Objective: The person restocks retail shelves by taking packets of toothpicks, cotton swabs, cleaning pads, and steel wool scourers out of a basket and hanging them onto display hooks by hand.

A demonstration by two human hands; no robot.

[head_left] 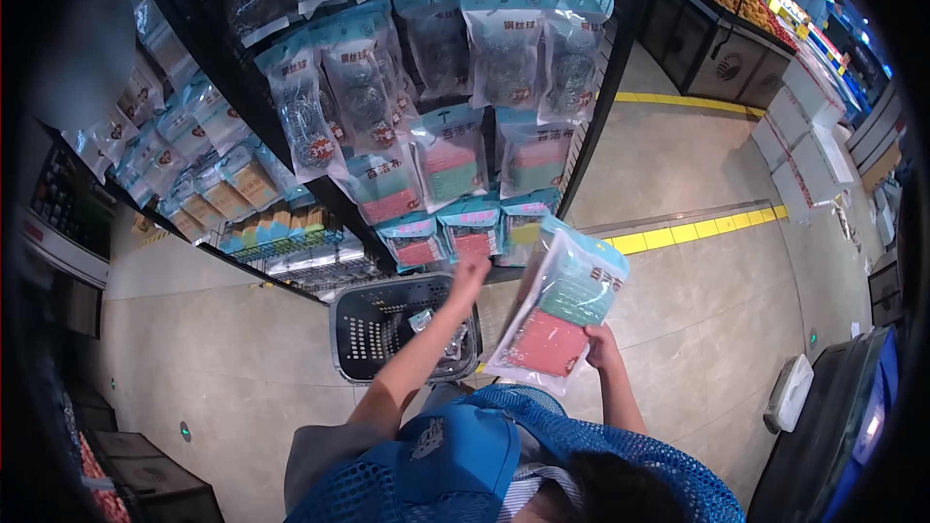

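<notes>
My right hand [603, 349] grips the lower right edge of a clear package of scouring cloths [567, 305], green above and red below, with a light blue header. More than one such package seems to be stacked there. My left hand [472, 271] is raised in front of the lowest row of hanging packs [473, 223], near a pack with red cloths; its fingers look curled, and what they hold, if anything, is too small to make out. Below my left forearm a dark grey basket [354, 329] stands on the floor with a few small packaged items inside.
A black rack post [605, 87] borders the hanging steel wool packs [506, 53]. Shelves with more packs [228, 184] stand at the left. White boxes [799, 136] and a produce stand [717, 53] are at the right. A white container [790, 393] sits at the lower right.
</notes>
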